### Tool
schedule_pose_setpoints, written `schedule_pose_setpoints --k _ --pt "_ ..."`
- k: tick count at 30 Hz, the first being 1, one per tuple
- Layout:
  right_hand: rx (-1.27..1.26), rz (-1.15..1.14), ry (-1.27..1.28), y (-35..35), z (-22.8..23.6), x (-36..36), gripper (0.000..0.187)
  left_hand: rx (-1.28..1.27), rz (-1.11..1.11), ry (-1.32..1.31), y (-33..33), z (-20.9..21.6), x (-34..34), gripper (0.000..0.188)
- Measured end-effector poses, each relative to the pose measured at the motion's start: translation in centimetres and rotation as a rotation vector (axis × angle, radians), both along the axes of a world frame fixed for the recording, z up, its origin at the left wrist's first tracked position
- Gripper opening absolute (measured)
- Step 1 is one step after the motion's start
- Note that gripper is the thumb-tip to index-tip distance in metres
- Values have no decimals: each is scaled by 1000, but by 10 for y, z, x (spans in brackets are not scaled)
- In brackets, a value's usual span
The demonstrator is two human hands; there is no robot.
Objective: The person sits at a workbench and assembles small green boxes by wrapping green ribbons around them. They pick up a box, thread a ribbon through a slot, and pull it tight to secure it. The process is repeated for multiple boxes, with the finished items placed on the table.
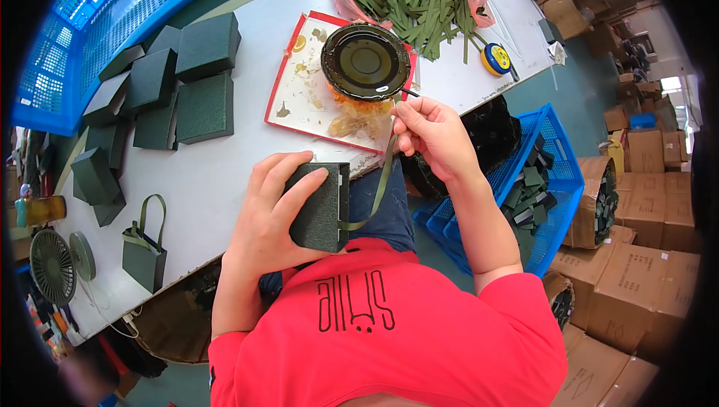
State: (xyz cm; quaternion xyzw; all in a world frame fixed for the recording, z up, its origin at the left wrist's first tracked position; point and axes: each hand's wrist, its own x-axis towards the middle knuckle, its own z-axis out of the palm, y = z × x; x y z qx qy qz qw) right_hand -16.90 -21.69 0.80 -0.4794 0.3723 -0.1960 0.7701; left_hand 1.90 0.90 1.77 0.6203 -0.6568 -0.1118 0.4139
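Observation:
My left hand grips a small dark green box in front of my body, fingers on its upper side. From the box's right edge runs a flat green ribbon. Its far end is pinched between the thumb and fingers of my right hand, held up beside a round black pot of dark liquid. A thin dark stick juts from the pot's rim close to my right fingertips. Below the pot lies a red-edged white board with yellowish, crusted residue.
Several dark green boxes are piled at left, near a finished-looking box with a ribbon loop and a fan. A pink bag of green ribbons and a tape roll lie beyond. Blue crates and cartons stand right.

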Motion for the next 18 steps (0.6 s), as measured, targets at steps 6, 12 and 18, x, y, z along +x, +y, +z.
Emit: schedule_pose_setpoints --k 6,12,18 --pt "-24 -7 10 -7 -6 9 20 1 -11 -3 -1 1 -2 88" --pt "-22 -40 45 -9 -9 13 19 1 -10 -3 0 0 -2 89" --pt "25 -46 -36 -9 -12 11 18 9 -3 -5 1 -3 0 91"
